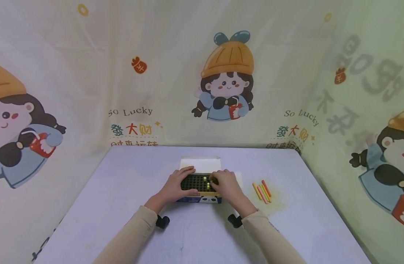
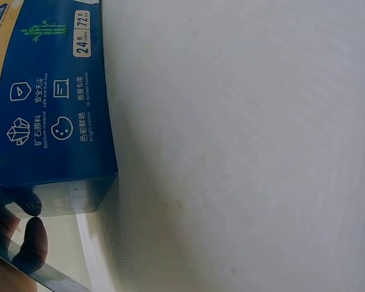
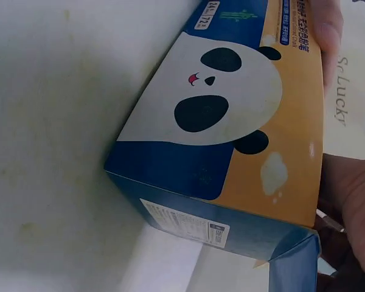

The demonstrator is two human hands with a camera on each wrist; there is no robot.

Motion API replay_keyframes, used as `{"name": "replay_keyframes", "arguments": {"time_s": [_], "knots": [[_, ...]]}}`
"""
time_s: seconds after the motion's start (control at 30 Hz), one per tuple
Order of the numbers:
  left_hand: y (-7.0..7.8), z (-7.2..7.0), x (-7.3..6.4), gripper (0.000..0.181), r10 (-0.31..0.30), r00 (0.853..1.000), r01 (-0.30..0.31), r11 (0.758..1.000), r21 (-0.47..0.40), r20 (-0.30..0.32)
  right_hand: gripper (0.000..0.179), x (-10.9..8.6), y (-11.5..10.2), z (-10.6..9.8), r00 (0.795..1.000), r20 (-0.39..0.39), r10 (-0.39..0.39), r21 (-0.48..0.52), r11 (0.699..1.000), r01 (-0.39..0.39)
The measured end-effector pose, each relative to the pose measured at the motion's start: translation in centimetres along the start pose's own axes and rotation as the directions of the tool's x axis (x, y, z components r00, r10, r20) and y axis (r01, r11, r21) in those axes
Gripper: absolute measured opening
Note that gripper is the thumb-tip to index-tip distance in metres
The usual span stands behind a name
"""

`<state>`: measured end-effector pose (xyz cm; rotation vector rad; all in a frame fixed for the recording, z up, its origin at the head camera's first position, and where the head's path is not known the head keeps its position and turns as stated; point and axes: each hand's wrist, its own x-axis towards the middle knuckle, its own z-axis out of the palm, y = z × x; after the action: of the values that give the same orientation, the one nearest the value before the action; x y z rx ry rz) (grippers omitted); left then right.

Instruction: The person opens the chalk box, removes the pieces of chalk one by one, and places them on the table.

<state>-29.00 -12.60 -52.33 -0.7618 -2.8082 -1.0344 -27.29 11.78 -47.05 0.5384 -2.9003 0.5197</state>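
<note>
A blue and yellow chalk box (image 1: 199,199) with a panda face on its front stands open on the table. Inside is a black grid of small holes (image 1: 192,181), where a couple of pale yellow chalk sticks (image 1: 204,179) stand upright toward the right. My left hand (image 1: 175,185) grips the box's left end, thumb along the front edge and fingers at the back. Above the right part of the grid, my right hand (image 1: 226,185) has its fingertips curled together. A thin pale chalk stick (image 3: 330,221) shows at these fingers in the right wrist view, partly hidden.
Several loose chalk sticks (image 1: 262,193) in orange, yellow, pink and green lie right of the box, on a patch of yellowish dust. The box's white lid flap (image 1: 200,164) is folded back behind it. A printed curtain (image 1: 175,91) surrounds the white table (image 1: 129,165).
</note>
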Motion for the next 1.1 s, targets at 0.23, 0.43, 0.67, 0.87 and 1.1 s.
{"name": "replay_keyframes", "arguments": {"time_s": [0.23, 0.43, 0.67, 0.87, 1.1], "knots": [[-0.19, 0.22, -0.05, 0.087, 0.003, 1.0, -0.003, 1.0, -0.004, -0.008, 0.008, 0.1, 0.17, 0.14, 0.999, 0.031, 0.033, 0.074, 0.997, -0.036], [0.08, 0.1, -0.21, 0.086, -0.003, 1.0, 0.003, 1.0, -0.011, -0.015, 0.007, -0.16, 0.15, 0.26, 1.0, 0.009, 0.003, 0.096, 0.995, -0.004], [0.26, -0.01, -0.15, 0.085, 0.014, 1.0, -0.014, 1.0, -0.004, -0.026, 0.008, -0.2, 0.34, 0.25, 0.999, -0.03, -0.028, 0.101, 0.994, 0.031], [0.17, 0.01, -0.1, 0.085, 0.024, 0.999, -0.024, 1.0, 0.004, -0.027, 0.01, -0.12, 0.37, 0.17, 0.998, -0.057, -0.024, 0.13, 0.991, 0.031], [0.25, 0.11, -0.11, 0.084, 0.016, 1.0, -0.016, 1.0, -0.001, -0.027, 0.013, 0.06, 0.09, -0.03, 0.999, -0.051, 0.004, 0.209, 0.978, 0.006]]}}
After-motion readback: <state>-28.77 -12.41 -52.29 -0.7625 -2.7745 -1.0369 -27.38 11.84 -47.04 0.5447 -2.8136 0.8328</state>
